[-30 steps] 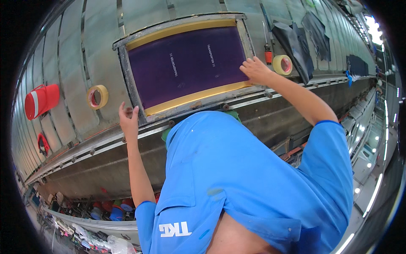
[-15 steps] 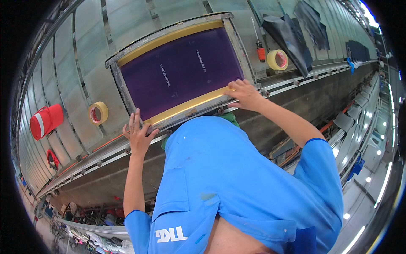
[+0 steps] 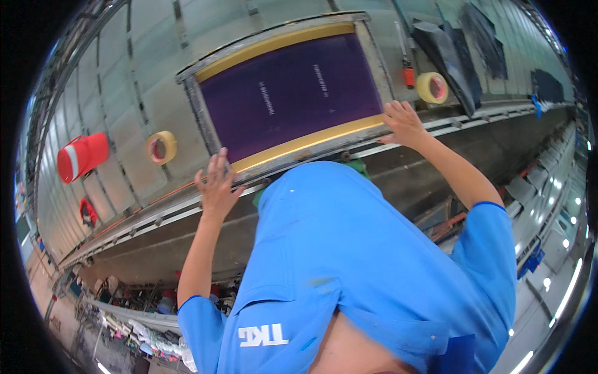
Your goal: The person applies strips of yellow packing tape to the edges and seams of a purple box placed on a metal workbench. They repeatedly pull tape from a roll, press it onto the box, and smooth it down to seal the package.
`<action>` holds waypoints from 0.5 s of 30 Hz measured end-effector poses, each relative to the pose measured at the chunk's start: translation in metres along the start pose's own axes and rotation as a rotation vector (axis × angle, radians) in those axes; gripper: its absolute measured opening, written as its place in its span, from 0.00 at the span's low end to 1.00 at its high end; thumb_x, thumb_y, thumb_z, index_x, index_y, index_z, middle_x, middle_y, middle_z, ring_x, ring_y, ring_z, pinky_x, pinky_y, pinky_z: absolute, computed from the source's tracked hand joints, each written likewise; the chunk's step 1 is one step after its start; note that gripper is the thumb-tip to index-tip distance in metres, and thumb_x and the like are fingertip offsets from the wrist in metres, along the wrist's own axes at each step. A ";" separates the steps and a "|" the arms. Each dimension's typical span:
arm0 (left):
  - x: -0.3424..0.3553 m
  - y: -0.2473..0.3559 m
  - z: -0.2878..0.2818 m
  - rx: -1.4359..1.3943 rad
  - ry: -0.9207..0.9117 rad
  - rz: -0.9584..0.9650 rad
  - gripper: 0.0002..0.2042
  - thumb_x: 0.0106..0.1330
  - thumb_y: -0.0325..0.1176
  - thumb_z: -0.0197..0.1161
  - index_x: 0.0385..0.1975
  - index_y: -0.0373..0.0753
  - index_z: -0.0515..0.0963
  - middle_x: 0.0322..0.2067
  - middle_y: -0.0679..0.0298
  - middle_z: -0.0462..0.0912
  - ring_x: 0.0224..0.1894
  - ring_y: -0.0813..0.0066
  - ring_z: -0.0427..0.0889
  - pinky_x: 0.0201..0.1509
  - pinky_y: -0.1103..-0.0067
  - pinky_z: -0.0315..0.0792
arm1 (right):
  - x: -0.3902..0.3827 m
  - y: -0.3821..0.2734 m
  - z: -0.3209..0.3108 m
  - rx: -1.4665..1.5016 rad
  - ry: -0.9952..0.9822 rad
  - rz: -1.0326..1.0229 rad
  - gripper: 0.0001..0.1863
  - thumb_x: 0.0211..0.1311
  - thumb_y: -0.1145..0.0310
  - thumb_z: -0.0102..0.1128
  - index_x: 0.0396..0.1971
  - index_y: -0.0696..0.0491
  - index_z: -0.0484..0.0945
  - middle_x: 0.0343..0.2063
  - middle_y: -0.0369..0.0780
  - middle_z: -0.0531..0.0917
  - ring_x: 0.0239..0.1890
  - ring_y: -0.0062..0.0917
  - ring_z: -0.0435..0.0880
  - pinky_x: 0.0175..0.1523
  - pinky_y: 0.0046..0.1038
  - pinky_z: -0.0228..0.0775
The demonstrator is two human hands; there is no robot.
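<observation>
A screen printing frame [image 3: 293, 154] with a dark purple mesh [image 3: 293, 93] lies in front of me, and yellow tape lines its long inner edges. White lettering shows on the mesh. My left hand [image 3: 218, 187] is at the frame's near left corner, fingers stretched out and thumb apart, the fingertips touching the edge. At the near right corner is my right hand [image 3: 403, 124], its fingers slightly bent against the frame and its thumb held apart below. Whether the right fingers grip the frame's underside is hidden.
A tape roll [image 3: 161, 148] and a red cap [image 3: 83, 157] lie left of the frame. To the right are a red-handled tool [image 3: 408, 75], another tape roll [image 3: 432, 88] and dark sheets [image 3: 445, 62]. A metal rail [image 3: 168, 212] runs along the table's near edge.
My view has shifted, so the table and frame appear farther right. My right hand has slid from the taped near edge to the frame's right corner. The left hand stays at its corner.
</observation>
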State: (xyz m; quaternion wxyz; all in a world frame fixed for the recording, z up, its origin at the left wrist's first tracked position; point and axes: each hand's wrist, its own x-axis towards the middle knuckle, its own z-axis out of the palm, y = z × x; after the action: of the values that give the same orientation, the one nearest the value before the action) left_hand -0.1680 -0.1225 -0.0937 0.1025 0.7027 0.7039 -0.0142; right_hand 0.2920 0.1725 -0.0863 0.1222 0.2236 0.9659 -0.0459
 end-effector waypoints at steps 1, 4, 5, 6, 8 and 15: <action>0.003 0.006 -0.005 -0.012 -0.026 -0.015 0.25 0.39 0.50 0.79 0.40 0.53 0.82 0.75 0.67 0.55 0.74 0.70 0.54 0.68 0.57 0.47 | 0.001 -0.009 -0.004 -0.029 0.049 0.020 0.32 0.34 0.48 0.78 0.39 0.52 0.79 0.48 0.39 0.75 0.53 0.32 0.71 0.56 0.36 0.63; 0.010 0.023 -0.001 -0.081 -0.028 -0.032 0.25 0.40 0.50 0.79 0.39 0.52 0.82 0.75 0.65 0.53 0.75 0.69 0.53 0.69 0.55 0.46 | 0.005 -0.032 -0.007 0.036 0.021 -0.112 0.31 0.37 0.54 0.78 0.42 0.53 0.77 0.47 0.39 0.76 0.53 0.33 0.72 0.56 0.36 0.63; 0.010 0.022 0.004 -0.112 -0.009 -0.028 0.24 0.40 0.51 0.79 0.39 0.52 0.82 0.75 0.65 0.53 0.75 0.68 0.53 0.69 0.55 0.46 | 0.006 -0.033 -0.001 0.121 0.030 -0.069 0.30 0.38 0.55 0.78 0.42 0.53 0.78 0.47 0.39 0.77 0.53 0.33 0.72 0.56 0.36 0.63; 0.008 0.017 0.006 -0.101 0.016 -0.041 0.24 0.40 0.52 0.79 0.39 0.52 0.82 0.75 0.65 0.53 0.75 0.68 0.53 0.69 0.54 0.46 | 0.005 -0.032 0.005 0.207 0.034 -0.019 0.30 0.38 0.56 0.78 0.42 0.53 0.78 0.47 0.39 0.77 0.53 0.34 0.72 0.56 0.36 0.63; 0.001 0.005 0.008 -0.080 0.072 -0.059 0.24 0.41 0.54 0.78 0.39 0.52 0.82 0.75 0.65 0.54 0.75 0.67 0.53 0.68 0.54 0.46 | -0.001 -0.025 0.009 0.290 0.006 0.056 0.29 0.39 0.57 0.78 0.42 0.54 0.78 0.46 0.38 0.77 0.53 0.34 0.73 0.56 0.36 0.64; -0.002 -0.003 0.011 0.025 0.060 0.034 0.22 0.42 0.57 0.76 0.31 0.50 0.84 0.74 0.65 0.56 0.73 0.64 0.56 0.65 0.51 0.50 | 0.001 -0.008 -0.006 0.159 0.132 -0.011 0.30 0.35 0.46 0.76 0.33 0.55 0.81 0.43 0.40 0.76 0.50 0.35 0.72 0.53 0.37 0.63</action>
State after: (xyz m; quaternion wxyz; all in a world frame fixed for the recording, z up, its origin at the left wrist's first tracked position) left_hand -0.1698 -0.1265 -0.1040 0.0726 0.7158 0.6945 -0.0003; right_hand 0.2859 0.1664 -0.0801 0.0398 0.2301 0.9663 -0.1084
